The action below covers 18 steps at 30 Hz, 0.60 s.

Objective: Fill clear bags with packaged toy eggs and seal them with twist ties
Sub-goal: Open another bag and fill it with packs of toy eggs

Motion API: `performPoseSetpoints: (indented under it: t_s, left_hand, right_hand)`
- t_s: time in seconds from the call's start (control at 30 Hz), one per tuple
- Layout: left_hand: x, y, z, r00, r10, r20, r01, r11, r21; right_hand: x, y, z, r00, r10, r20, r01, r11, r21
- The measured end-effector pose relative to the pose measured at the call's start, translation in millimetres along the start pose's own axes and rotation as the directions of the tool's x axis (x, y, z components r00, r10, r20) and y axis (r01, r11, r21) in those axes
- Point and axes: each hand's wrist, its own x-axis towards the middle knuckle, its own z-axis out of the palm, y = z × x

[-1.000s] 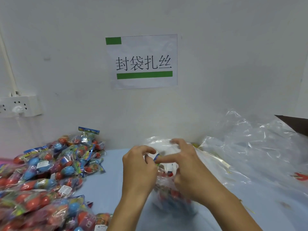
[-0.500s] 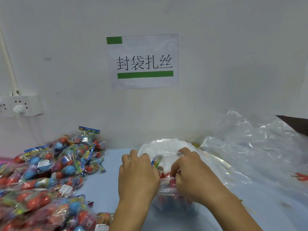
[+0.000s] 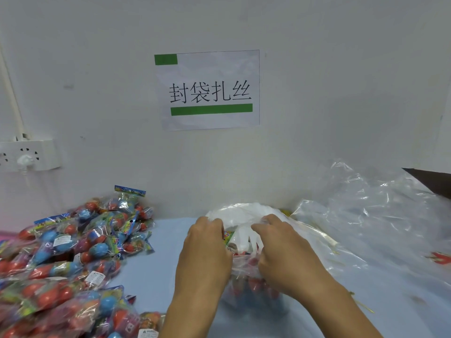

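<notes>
I note one clear bag on the blue table, loaded with packaged toy eggs that show red through the film below my grip. My left hand and right hand both have fingers curled into the bag's upper film, gathering it; the mouth bunches white just beyond my fingertips. I judge filling of this bag done and closing in progress: no twist tie is on the neck that I can see, so sealing remains.

The bag stands with its long axis roughly upright, tilted away from me, mouth pointing up and toward the wall, its loaded bottom on the table beneath and between my wrists.

Well to the left of the grip lies a large pile of packaged eggs not yet bagged, so much of the task is left. To the right of the grip lie empty clear bags and pale thin strips, possibly the ties; I cannot confirm.
</notes>
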Motion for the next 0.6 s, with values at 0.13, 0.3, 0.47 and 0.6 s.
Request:
performPoseSetpoints:
  t_s: [0.13,0.3,0.47,0.6]
  left_hand:
    - [-2.1,-2.0,6.0,0.994,-0.059,0.092,0.049,0.994,0.099]
    - [-2.6,-0.9,9.0,0.997,0.017,0.071,-0.021,0.998,0.059]
    - [-3.9,-3.0,6.7,0.994,-0.023,0.105,0.011,0.993,0.119]
    - [-7.0,-3.1,6.0,0.996,-0.038,0.083,0.019,0.976,0.217]
  right_hand:
    - [0.6,-4.6,1.2,1.0,-0.006,-0.001,0.006,1.0,0.006]
    - [1.8,-7.1,1.1,1.0,0.01,-0.018,-0.009,0.998,0.061]
    - [3.8,-2.7,6.1,0.996,0.025,-0.091,-0.02,0.998,0.057]
    - [3.8,-0.9,9.3,0.993,0.011,-0.12,-0.004,0.998,0.064]
